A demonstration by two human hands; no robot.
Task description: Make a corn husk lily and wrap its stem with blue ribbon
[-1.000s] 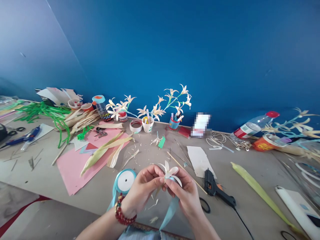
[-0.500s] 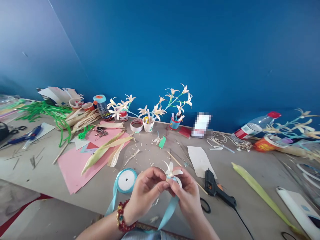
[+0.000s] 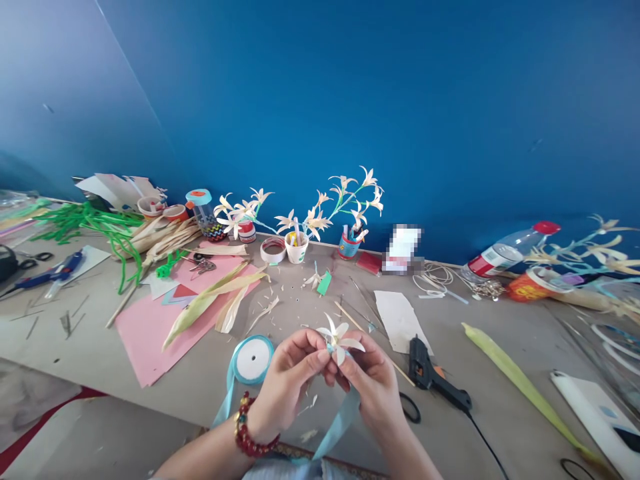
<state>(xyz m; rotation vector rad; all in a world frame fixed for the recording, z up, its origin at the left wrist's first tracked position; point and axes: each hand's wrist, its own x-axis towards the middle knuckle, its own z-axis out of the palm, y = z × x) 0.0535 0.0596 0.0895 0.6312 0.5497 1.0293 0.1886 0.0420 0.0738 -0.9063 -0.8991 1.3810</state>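
Between my two hands is a cream artificial flower with narrow pointed petals, its face turned up. My left hand pinches its base from the left, thumb against fingers. From the other side my right hand grips the base, thumb pressed near the lower petals. A light blue ribbon hangs below my right hand towards my lap, and a bit of blue shows at the flower's base. Beside my left wrist lies the ribbon spool. The stem end is hidden by my fingers.
A black glue gun with its cord lies to the right, near a green husk leaf. Pink paper and husks are on the left. Cups holding flower sprays, including a white cup, stand along the blue wall.
The flower has turned in my fingers, so its petals now spread further to the right and front. Both hands stay closed on it; the spool has not moved.
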